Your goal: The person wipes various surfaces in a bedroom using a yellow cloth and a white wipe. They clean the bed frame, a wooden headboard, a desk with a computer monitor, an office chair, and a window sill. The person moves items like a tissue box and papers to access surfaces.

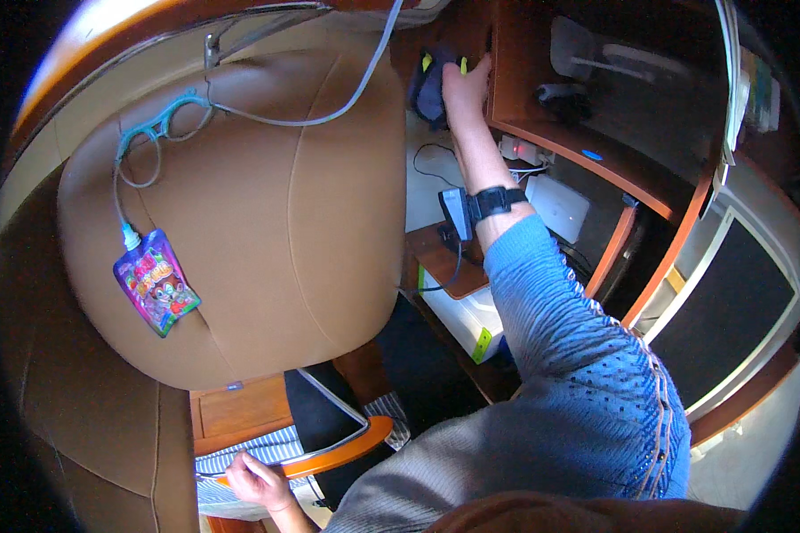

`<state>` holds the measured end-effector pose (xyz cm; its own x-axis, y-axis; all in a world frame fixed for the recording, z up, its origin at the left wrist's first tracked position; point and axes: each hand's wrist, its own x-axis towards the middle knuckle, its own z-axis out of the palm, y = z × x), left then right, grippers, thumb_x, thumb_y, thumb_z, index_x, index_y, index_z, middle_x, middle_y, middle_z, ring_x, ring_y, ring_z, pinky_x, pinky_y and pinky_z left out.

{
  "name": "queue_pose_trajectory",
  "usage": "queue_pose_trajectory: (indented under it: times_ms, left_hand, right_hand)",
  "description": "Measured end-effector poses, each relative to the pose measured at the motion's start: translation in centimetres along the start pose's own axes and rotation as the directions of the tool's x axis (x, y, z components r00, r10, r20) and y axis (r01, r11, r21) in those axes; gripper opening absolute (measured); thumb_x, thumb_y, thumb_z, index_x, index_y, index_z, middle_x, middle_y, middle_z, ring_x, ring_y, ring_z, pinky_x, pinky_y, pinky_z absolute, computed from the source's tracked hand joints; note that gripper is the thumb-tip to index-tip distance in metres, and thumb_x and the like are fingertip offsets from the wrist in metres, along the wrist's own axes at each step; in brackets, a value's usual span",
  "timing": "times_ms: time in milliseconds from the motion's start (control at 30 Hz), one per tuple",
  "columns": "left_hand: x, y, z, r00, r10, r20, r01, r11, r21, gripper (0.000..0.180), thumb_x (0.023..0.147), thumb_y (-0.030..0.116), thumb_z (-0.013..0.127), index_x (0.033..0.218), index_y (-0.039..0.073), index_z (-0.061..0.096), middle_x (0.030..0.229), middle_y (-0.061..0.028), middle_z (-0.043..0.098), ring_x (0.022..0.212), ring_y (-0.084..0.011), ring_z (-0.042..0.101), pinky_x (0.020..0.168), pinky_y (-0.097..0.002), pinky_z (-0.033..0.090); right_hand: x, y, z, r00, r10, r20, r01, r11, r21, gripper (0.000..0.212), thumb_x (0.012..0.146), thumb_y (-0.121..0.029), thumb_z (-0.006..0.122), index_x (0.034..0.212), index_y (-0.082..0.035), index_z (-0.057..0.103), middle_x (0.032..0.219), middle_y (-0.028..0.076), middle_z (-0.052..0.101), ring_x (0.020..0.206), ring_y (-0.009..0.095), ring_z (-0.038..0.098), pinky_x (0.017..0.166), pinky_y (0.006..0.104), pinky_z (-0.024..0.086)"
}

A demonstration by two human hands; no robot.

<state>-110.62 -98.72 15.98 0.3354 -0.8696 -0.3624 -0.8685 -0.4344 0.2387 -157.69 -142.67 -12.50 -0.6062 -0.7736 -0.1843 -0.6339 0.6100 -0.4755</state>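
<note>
At the upper middle, my right hand [465,89] is at a dark blue-grey soft item [429,93] with yellow-green patches. The thumb sticks out to the right, while the other fingers are mostly hidden against the item. Around that forearm is a black strap [496,203] carrying a small grey device [456,213] with a cable. Down at the lower left, my left hand [258,482] is closed over the curved orange-brown wooden armrest [364,440]; its fingertips are not clear.
A large tan padded chair back [240,204] fills the left. Over it hang a blue glasses-shaped straw [157,124] and a purple pouch [157,282]. Brown wooden shelving [587,164] stands at the right, with a white device [557,206] and cables under it.
</note>
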Motion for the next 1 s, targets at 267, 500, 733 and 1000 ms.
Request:
queue_pose_trajectory:
  times_ms: [267, 500, 733, 1000]
  left_hand:
    - [0.1, 0.3, 0.0, 1.0, 0.007, -0.026, -0.006, 1.0, 0.016, 0.011, 0.101, 0.011, 0.06, 0.096, 0.002, 0.065, 0.083, -0.0126, 0.061, 0.073, -0.0281, 0.055, 0.064, -0.039, 0.045]
    - [0.1, 0.2, 0.1, 0.999, 0.016, -0.028, -0.015, 0.999, 0.029, 0.014, 0.101, 0.011, 0.059, 0.094, 0.001, 0.065, 0.083, -0.0127, 0.061, 0.073, -0.028, 0.055, 0.064, -0.0385, 0.044]
    - [-0.1, 0.0, 0.2, 1.0, 0.008, -0.018, -0.007, 1.0, 0.018, 0.014, 0.101, 0.011, 0.057, 0.094, 0.001, 0.065, 0.084, -0.0125, 0.061, 0.074, -0.0275, 0.055, 0.066, -0.0387, 0.044]
    - [-0.6, -0.3, 0.3, 0.996, -0.085, 0.001, 0.085, 0.996, -0.012, 0.017, 0.102, 0.012, 0.058, 0.103, -0.003, 0.066, 0.083, -0.0166, 0.057, 0.075, -0.0317, 0.055, 0.07, -0.0424, 0.046]
  right_hand:
    - [2.5, -2.7, 3.6, 0.943, 0.327, -0.063, -0.286, 0.892, 0.351, 0.078, 0.096, -0.019, 0.056, 0.157, 0.0, 0.01, 0.151, 0.031, 0.042, 0.139, 0.041, 0.045, 0.116, 0.0421, 0.035]
    - [-1.0, -5.2, 4.3, 0.959, 0.283, -0.037, -0.255, 0.907, 0.336, 0.064, 0.097, -0.011, 0.055, 0.149, 0.003, 0.021, 0.146, 0.035, 0.042, 0.135, 0.044, 0.047, 0.113, 0.0469, 0.038]
    - [-2.4, -6.8, 4.9, 0.973, 0.228, -0.039, -0.196, 0.902, 0.385, 0.067, 0.095, -0.005, 0.055, 0.151, 0.003, 0.019, 0.148, 0.04, 0.035, 0.138, 0.051, 0.041, 0.117, 0.0484, 0.034]
    - [-2.5, -4.7, 5.5, 0.99, -0.044, -0.134, 0.081, 0.954, 0.29, 0.077, 0.094, -0.008, 0.058, 0.157, -0.003, 0.014, 0.149, 0.035, 0.04, 0.138, 0.048, 0.043, 0.114, 0.0489, 0.037]
